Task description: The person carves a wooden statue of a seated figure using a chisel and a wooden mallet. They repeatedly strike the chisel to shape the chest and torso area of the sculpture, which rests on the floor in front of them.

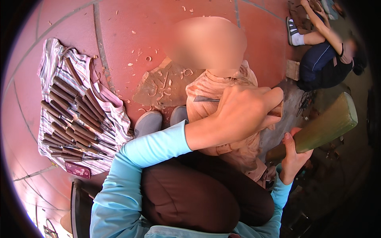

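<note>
A pale reddish-brown wood carving (200, 113) stands in front of my knees, its rounded top blurred. My left hand (240, 109) is closed around the handle of a chisel (205, 99). The chisel's flat metal blade points left and lies against or just over the carving; I cannot tell if its edge touches. The brown handle end shows past my fingers. On the right, my right hand (295, 154) grips a thick, greenish wooden mallet (327, 123) near its middle, its broad end raised to the upper right, away from the chisel.
To the left, a striped cloth (50, 63) holds several wooden-handled carving tools (73, 123) and a dark red patterned phone (77, 169). A wood slab (152, 89) with curled shavings lies on the red tiles by my grey shoes (149, 123). Another person (327, 59) sits at the upper right.
</note>
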`<state>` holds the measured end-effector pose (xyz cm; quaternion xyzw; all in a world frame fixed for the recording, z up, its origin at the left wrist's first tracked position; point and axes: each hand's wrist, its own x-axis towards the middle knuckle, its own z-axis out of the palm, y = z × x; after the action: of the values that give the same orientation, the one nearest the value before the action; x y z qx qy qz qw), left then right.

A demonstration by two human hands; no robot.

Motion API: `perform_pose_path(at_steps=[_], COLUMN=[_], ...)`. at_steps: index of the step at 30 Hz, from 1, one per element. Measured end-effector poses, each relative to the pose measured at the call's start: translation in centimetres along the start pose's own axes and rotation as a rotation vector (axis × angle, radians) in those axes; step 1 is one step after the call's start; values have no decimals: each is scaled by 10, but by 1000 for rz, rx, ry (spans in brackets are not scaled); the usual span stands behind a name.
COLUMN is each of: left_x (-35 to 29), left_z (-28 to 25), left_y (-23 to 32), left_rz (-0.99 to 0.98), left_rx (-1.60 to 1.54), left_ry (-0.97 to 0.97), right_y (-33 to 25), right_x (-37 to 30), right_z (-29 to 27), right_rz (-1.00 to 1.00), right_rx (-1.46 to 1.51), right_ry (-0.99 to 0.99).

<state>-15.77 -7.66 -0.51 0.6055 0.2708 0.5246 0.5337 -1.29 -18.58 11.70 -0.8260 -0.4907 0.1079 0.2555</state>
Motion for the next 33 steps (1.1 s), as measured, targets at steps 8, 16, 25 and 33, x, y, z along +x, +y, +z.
perform_pose_path(at_steps=[8,16,25,33], left_x=[3,-1,2,1], left_z=[-13,-14,-16,-22], left_y=[-1,-3,-4,-7], left_rz=[-27,-49,-103,-130], left_rx=[-106,-47,-69,-77], left_ry=[53,-18,30,79], right_y=[9,4,-14,-4], right_x=[6,7,11,11], right_z=[5,10,22,7], right_rz=[-205,-269,-350,-221], right_rx=[-340,-334,-412,-338], right_ry=[-39,-58,-88,-160])
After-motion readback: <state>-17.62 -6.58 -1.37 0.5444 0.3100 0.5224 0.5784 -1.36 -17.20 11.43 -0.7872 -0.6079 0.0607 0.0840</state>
